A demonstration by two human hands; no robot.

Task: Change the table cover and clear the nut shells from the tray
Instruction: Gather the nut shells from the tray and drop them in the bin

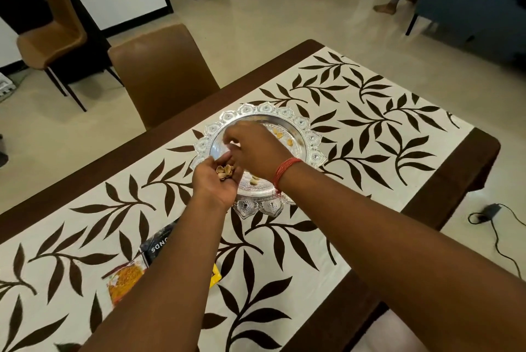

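Cupped in the left hand (pixel 212 181) above the silver tray's (pixel 313 149) near side are nut shells (pixel 225 172), while the right hand's (pixel 256 152) curled fingertips are lowered into the tray, their hold hidden.

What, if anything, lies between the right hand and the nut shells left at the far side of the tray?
Nothing visible. The right hand hovers over the tray, and the loose shells lie uncovered on bare metal just beyond its fingers. The left hand cups gathered shells at the near side, out of that path.
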